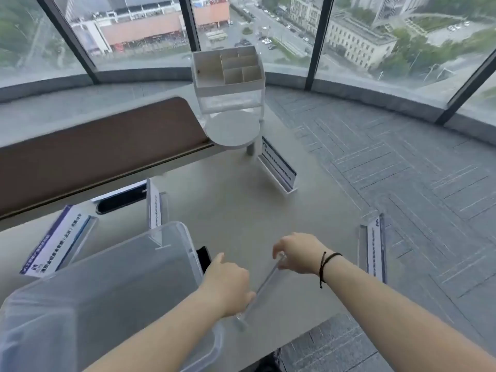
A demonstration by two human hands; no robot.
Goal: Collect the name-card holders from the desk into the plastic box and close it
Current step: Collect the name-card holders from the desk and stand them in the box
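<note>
You are gripping 1 clear name-card holder [264, 287] with both hands just beside the plastic box [112, 285], above the desk [241, 210]; your left hand [228, 284] is clenching its near end and your right hand [298, 253] is pinching its far end; its long axis is running from near-left to far-right; 4 other holders are standing on the desk, the far one [277, 167] angling away to the right.
</note>
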